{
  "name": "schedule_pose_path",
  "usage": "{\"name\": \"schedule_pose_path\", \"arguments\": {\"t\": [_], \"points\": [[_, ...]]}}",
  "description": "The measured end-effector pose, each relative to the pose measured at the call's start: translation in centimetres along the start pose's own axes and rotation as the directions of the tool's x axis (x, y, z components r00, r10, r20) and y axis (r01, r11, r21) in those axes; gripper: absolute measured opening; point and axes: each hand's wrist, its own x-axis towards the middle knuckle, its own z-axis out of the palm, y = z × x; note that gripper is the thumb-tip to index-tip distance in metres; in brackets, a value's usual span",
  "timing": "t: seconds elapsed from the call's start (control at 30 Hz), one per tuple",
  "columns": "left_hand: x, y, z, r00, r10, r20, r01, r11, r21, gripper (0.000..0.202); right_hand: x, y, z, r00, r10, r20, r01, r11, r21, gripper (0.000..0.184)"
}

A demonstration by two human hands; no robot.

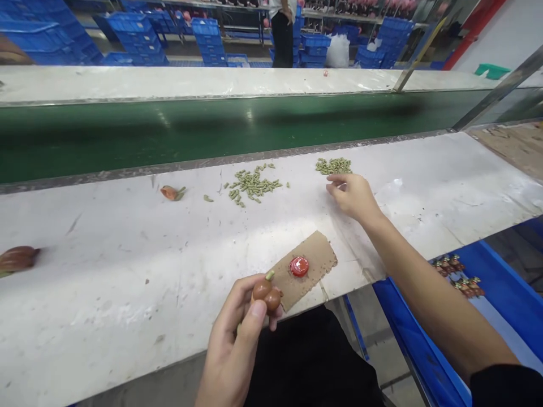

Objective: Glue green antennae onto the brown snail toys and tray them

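My left hand (241,330) grips a small glossy brown figure (266,295) with rounded lobes and a short green piece on its top. The thumb presses on its front, and the fingers wrap behind it. My right hand (352,196) is over the table just below the smaller pile of short green pieces (334,165). Its index finger and thumb point left with a narrow gap, and I see nothing between them. A larger, looser scatter of green pieces (253,185) lies to the left. Between my hands a strip of brown cardboard (311,251) carries a shiny red blob (299,266).
An orange-brown piece with a green tip (170,193) and a dark brown one (19,259) lie on the white table (127,271). Beyond runs a green conveyor belt (190,133). A blue crate (504,282) with several brown figures stands lower right. A person (282,34) stands behind.
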Motion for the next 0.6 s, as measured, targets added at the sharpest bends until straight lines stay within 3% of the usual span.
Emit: {"name": "schedule_pose_path", "arguments": {"t": [0.13, 0.27, 0.4, 0.5, 0.6], "points": [[0.3, -0.3, -0.4, 0.995, 0.042, 0.094, -0.045, 0.998, 0.033, 0.03, -6.5, -1.7, -1.6, 0.982, -0.008, 0.191, -0.032, 0.978, 0.204, 0.026], [0.0, -0.3, 0.5, 1.0, 0.017, -0.001, -0.017, 0.998, -0.054, 0.031, -12.0, -3.0, -2.4, 0.935, -0.105, 0.339, -0.104, 0.832, 0.544, 0.017], [-0.2, -0.4, 1.1, 0.999, 0.036, -0.005, -0.036, 0.998, -0.046, 0.032, -14.6, -3.1, -1.5, 0.95, -0.146, 0.275, -0.063, 0.775, 0.629, 0.003], [-0.1, -0.7, 1.0, 0.998, 0.061, -0.005, -0.061, 0.997, -0.042, 0.032, -15.2, -2.9, -0.7, 0.967, -0.175, 0.187, 0.042, 0.829, 0.557, 0.01], [-0.1, -0.8, 0.8, 0.997, 0.071, -0.013, -0.072, 0.993, -0.091, 0.031, -15.5, -2.9, -0.1, 0.953, -0.277, 0.121, 0.2, 0.879, 0.432, 0.015]]}}
